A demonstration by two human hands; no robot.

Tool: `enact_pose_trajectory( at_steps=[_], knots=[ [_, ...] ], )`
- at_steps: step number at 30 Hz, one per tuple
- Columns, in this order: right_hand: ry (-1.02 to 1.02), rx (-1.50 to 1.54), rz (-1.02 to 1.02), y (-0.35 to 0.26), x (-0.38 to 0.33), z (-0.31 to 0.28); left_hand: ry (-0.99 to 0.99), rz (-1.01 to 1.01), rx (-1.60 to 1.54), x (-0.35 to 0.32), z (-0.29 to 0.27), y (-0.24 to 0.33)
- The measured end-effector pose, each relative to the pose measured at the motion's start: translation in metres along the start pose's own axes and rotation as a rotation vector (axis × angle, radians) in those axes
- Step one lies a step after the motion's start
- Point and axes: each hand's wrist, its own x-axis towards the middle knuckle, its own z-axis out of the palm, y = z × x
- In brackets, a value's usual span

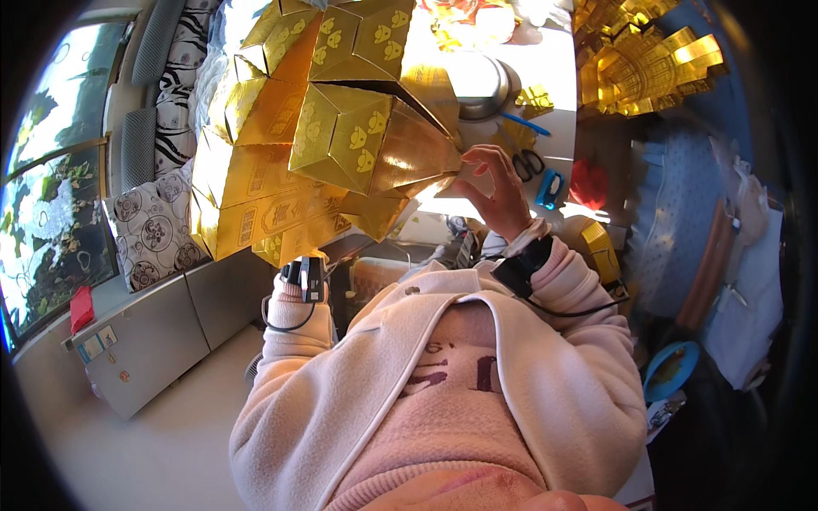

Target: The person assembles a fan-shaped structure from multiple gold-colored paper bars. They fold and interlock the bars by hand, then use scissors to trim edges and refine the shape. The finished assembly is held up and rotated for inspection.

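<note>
A large folded gold paper piece (pixel 341 153), made of several pointed, box-like sections with printed patterns, rises in front of me. My left forearm (pixel 298 336) reaches up beneath it, and the paper hides that hand's fingers. My right hand (pixel 496 189) is beside the narrow right tip of the paper. Its thumb and forefinger are curved and apart, with the fingertips close to the paper edge; whether they touch it I cannot tell. Dark devices with cables are strapped to both wrists.
On the white table right of my hand lie black-handled scissors (pixel 528 164), a blue pen (pixel 526 124), a small blue object (pixel 550 189) and a red piece (pixel 588 183). Behind them is a round metal container (pixel 494 85). Another gold paper piece (pixel 648 72) stands far right. A patterned cushion (pixel 152 223) is left.
</note>
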Motion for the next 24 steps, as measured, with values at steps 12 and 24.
enact_pose_trajectory(
  at_steps=[12,24],
  knots=[
    [0.106,0.029,-0.201,-0.006,0.024,0.008,0.249,1.527,0.424,-0.141,0.078,0.151],
    [0.068,0.041,-0.319,-0.005,0.031,-0.007,0.025,1.320,1.126,-0.180,0.204,0.208]
  ],
)
